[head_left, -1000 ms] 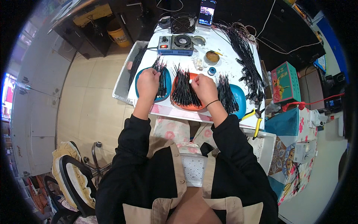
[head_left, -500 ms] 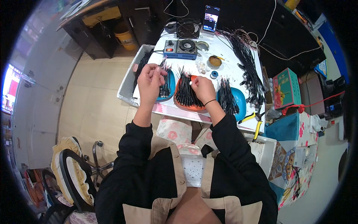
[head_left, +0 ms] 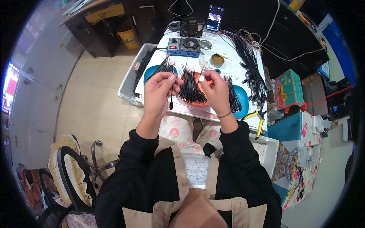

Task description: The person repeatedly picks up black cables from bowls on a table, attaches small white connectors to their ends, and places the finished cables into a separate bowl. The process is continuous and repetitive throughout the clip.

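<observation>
My left hand [head_left: 159,91] is raised above the table's near edge and pinches a short black wire [head_left: 171,99] that hangs down from its fingers. My right hand [head_left: 215,89] is raised beside it and holds a small white piece [head_left: 200,78] between thumb and fingers. Below and between the hands an orange dish [head_left: 200,102] holds a bunch of black wires [head_left: 189,88]. A blue dish [head_left: 152,72] with more black wires lies to the left, and another blue dish [head_left: 242,99] with wires lies to the right.
On the white table [head_left: 228,62] stand a blue box-shaped device with a fan [head_left: 183,47], a second fan, a phone [head_left: 215,18] and a long heap of wired parts [head_left: 249,66]. Yellow-handled pliers [head_left: 257,121] lie at the right edge. A grey tray [head_left: 131,78] hangs left; a chair [head_left: 74,173] stands behind.
Both hands have lifted off the wire bunches and come toward me. The left hand now holds a single black wire, the right a small white piece.
</observation>
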Action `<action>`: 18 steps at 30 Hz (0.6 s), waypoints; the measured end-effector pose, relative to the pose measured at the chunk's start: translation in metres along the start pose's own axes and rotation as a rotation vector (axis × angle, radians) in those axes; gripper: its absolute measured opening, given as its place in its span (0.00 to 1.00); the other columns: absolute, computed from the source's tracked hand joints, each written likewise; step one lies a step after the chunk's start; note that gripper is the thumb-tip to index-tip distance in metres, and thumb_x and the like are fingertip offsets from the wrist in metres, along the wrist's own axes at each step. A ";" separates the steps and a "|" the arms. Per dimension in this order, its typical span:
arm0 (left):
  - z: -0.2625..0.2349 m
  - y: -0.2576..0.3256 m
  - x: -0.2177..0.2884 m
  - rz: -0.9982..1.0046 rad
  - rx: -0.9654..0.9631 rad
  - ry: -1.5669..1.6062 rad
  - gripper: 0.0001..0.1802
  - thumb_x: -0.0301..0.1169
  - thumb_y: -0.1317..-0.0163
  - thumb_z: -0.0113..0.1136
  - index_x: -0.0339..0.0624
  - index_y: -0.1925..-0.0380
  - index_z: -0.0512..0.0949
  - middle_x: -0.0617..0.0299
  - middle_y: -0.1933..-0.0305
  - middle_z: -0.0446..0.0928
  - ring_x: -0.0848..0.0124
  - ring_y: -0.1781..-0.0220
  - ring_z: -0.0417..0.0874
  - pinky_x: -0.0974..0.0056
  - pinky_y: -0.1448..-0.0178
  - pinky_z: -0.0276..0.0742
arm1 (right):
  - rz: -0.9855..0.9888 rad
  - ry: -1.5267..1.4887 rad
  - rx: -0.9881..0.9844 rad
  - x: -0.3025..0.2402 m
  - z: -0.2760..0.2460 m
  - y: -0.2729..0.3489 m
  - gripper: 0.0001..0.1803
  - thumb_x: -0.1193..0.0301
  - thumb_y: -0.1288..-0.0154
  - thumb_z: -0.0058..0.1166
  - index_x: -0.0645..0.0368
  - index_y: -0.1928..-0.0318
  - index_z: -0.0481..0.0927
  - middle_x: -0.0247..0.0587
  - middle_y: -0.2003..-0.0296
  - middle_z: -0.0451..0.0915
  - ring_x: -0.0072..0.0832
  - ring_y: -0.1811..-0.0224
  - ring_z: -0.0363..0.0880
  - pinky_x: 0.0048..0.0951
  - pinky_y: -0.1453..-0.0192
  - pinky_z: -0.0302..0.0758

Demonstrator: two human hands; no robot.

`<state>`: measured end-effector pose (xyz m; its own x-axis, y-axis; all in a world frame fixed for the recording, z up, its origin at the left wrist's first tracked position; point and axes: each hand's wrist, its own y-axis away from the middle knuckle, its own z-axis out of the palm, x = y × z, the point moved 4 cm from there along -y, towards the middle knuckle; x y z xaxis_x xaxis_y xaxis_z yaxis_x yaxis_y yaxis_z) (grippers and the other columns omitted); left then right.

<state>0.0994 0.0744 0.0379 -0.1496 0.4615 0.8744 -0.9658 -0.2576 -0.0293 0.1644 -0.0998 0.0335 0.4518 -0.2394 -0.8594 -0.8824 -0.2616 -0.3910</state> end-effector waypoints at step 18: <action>0.061 0.042 -0.014 -0.088 -0.169 0.131 0.07 0.22 0.36 0.57 0.31 0.60 0.79 0.50 0.50 0.80 0.74 0.57 0.82 0.69 0.54 0.79 | 0.084 -0.180 0.008 -0.049 -0.020 0.065 0.06 0.77 0.37 0.58 0.65 0.63 0.75 0.30 0.70 0.79 0.12 0.71 0.74 0.15 0.67 0.71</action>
<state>0.0739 0.0055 0.0535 -0.0784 0.5849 0.8073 -0.9965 -0.0705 -0.0456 0.0872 -0.1238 0.0570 0.3460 -0.0888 -0.9340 -0.9176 -0.2396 -0.3171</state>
